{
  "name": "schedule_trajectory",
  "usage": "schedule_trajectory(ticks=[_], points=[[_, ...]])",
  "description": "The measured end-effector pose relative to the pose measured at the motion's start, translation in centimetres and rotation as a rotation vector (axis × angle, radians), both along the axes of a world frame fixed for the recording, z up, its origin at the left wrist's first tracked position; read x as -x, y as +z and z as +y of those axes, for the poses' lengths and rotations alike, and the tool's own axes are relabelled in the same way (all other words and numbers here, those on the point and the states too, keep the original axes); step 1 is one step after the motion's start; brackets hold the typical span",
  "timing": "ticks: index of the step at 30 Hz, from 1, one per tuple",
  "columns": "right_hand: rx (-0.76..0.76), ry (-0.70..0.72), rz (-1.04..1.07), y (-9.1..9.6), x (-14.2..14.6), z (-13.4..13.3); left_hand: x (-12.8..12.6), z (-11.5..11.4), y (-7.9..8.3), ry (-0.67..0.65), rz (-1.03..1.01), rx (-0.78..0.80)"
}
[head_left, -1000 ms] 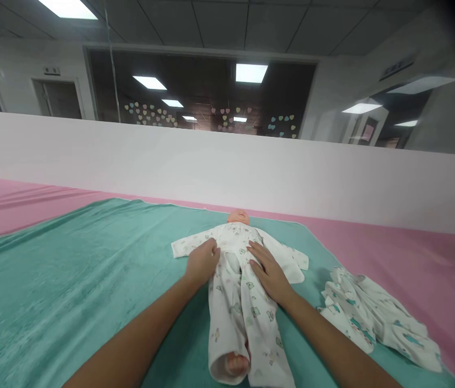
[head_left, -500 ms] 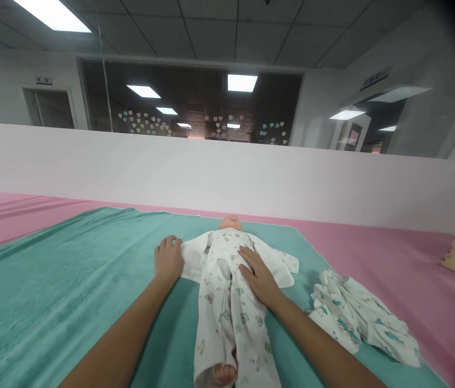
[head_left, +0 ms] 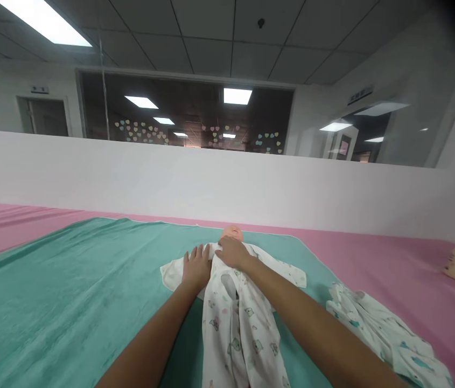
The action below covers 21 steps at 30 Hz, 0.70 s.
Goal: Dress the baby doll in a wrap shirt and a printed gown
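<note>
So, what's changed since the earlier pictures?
The right hand moved from the middle of the baby outfit up and leftward to its chest. The left hand went out to the end of the left sleeve, then came back beside the chest. The doll still lies on the teal blanket, crumpled clothing at right.

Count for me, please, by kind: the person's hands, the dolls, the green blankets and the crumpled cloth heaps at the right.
Hands: 2, the left hand and the right hand
Doll: 1
Green blanket: 1
Crumpled cloth heap: 1
Total: 5
</note>
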State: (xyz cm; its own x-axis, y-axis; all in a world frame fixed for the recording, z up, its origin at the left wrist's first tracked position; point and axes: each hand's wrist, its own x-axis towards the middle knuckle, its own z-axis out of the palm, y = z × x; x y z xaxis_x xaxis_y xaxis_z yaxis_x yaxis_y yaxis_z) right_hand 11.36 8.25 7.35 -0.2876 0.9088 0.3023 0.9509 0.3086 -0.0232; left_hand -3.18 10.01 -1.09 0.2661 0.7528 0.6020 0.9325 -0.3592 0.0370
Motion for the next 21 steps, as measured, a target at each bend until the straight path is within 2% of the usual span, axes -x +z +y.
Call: schedule_trajectory(ticks=[6,9,14,21], points=[[0.150,0.044,-0.165,-0.2,3.6,3.4,0.7,0.4,0.3,0.030,-0.038,0.060],[0.256,0.075,-0.208,-0.4,4.5,5.0,0.9,0.1,0.3,0.061,-0.063,0.091],[0.403,0.115,-0.221,0.1,4.2,6.4,1.2,0.0,0.4,0.060,-0.094,0.111],[0.404,0.101,-0.211,1.7,2.6,5.2,1.0,-0.6,0.8,0.028,-0.118,0.115]])
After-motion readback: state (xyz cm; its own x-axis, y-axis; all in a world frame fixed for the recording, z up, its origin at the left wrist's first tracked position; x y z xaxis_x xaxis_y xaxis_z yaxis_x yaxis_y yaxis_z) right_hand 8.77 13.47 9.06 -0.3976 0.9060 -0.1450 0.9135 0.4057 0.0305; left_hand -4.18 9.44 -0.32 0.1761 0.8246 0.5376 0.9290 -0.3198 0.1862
